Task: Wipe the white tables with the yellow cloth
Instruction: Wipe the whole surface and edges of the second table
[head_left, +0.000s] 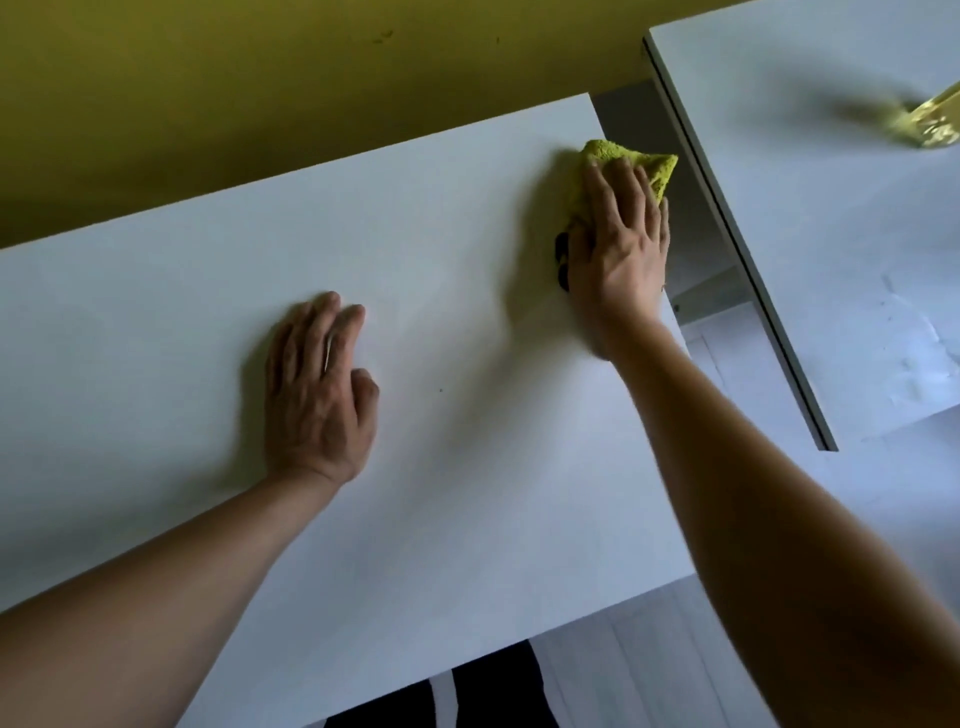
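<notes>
The yellow cloth (631, 163) lay bunched at the far right corner of the nearer white tabletop (441, 312), pinned under the right hand (615, 244), whose fingers were spread flat across it with the palm pressing down rather than curling round it. The left hand (317, 384) rested flat and apart on the bare tabletop, fingers relaxed, holding nothing. The cloth looked like a soft, light, nubby microfibre that would crumple and fold readily; it would likely slide easily on the smooth laminate, so broad palm pressure over its middle seemed the best hold, keeping loose edges tucked under. A second white tabletop (831, 208) stood just beside, to the right, with a blurred yellowish object (930, 124) on it that could not be identified.
</notes>
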